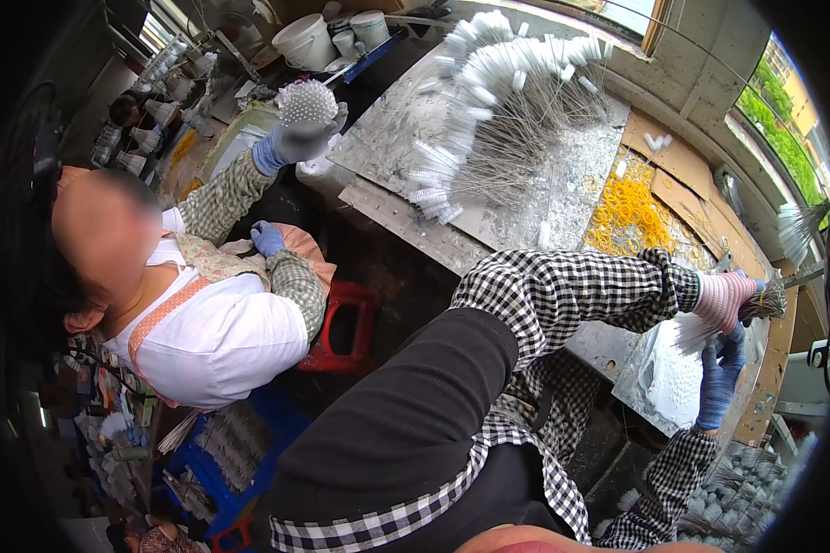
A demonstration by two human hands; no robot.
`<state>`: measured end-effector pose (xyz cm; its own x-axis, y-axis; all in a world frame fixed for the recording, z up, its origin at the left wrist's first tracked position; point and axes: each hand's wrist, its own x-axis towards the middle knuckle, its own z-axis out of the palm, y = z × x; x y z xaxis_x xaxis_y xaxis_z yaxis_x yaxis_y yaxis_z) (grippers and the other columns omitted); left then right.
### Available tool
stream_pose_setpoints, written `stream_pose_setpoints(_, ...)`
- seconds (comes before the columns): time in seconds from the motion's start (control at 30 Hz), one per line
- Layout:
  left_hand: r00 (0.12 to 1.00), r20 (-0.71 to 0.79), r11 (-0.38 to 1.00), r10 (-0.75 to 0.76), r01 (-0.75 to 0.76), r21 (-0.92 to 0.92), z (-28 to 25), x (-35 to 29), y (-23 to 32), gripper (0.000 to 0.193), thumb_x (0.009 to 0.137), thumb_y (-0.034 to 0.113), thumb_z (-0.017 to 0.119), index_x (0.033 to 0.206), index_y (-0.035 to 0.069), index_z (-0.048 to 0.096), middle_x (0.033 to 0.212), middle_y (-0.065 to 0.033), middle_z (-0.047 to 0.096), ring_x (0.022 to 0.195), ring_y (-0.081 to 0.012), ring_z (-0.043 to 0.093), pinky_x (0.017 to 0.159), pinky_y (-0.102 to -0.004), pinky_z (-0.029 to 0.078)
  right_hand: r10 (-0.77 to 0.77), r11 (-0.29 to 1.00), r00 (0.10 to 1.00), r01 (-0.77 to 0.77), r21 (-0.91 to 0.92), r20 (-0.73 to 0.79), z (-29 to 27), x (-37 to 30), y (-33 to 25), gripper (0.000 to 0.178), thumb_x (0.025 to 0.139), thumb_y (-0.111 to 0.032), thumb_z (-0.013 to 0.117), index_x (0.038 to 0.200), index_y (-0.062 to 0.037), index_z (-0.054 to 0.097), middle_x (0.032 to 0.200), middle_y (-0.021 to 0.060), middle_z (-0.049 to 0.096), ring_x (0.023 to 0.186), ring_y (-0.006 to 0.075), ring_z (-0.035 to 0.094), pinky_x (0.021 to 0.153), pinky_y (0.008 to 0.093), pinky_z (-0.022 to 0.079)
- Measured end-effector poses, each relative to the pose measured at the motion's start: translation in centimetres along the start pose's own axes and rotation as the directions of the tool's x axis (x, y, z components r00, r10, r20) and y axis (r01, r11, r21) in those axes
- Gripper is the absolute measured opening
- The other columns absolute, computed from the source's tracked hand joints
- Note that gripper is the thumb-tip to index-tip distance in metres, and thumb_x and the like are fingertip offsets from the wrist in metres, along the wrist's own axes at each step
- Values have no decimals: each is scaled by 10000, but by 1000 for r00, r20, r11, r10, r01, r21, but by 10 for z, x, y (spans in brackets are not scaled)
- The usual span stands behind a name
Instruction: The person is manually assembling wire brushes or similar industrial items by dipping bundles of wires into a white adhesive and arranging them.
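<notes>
At the right, my left hand (724, 300) in a pink striped glove is closed round a bundle of wire-stemmed brushes. The bundle's grey wire stems (765, 301) stick out to the right, and its pale translucent bristles (694, 334) fan out below the glove. Just beneath it, my right hand (721, 376) in a blue striped glove reaches up with thumb and fingers apart. Its fingertips are close to the bundle; whether they touch it I cannot tell. Beside that hand lies a white, knobbly-surfaced sheet or mass (662, 373) on the bench.
A large heap of white-tipped wire brushes (526, 101) covers the far bench (387, 138). Yellow rubber bands (632, 212) lie beside cardboard (669, 157). At left, a co-worker (217, 332) holds up a round white brush bundle (306, 103). A red stool (341, 327) stands between us.
</notes>
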<state>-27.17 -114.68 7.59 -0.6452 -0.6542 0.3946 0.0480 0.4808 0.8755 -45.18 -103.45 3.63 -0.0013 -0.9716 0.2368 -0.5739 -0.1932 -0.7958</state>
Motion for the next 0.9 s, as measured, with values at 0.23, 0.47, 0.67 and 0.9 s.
stream_pose_setpoints(0.23,994,-59,983,91,-81,164,22,0,3,547,642,235,810,1122,75,600,919,-177,684,888,-337,689,788,-404,553,-187,967,980,171,-191,-65,-2,-13,-17,355,813,44,666,1162,4,620,856,12,583,775,107,507,750,273,459)
stream_pose_setpoints(0.47,994,-12,967,110,-104,232,24,-15,28,500,605,167,823,1063,141,624,986,-138,610,942,-366,627,827,-434,510,-314,894,943,255,-368,-112,-2,-23,-27,203,790,-53,694,975,1,627,724,20,535,685,143,506,677,306,456)
stream_pose_setpoints(0.67,907,-28,741,419,-324,588,29,-11,33,463,581,253,810,1006,158,652,883,-81,672,883,-328,650,798,-435,512,-327,828,939,231,-510,-105,-9,-19,-20,170,848,-113,663,897,27,579,682,36,492,669,141,456,652,328,427)
stream_pose_setpoints(0.9,904,77,689,420,-373,621,25,-16,39,416,604,281,812,979,186,659,852,-50,686,843,-297,664,790,-433,517,-183,956,983,177,-235,-3,-12,-19,5,170,935,-130,638,998,22,598,804,28,559,766,140,503,733,308,441)
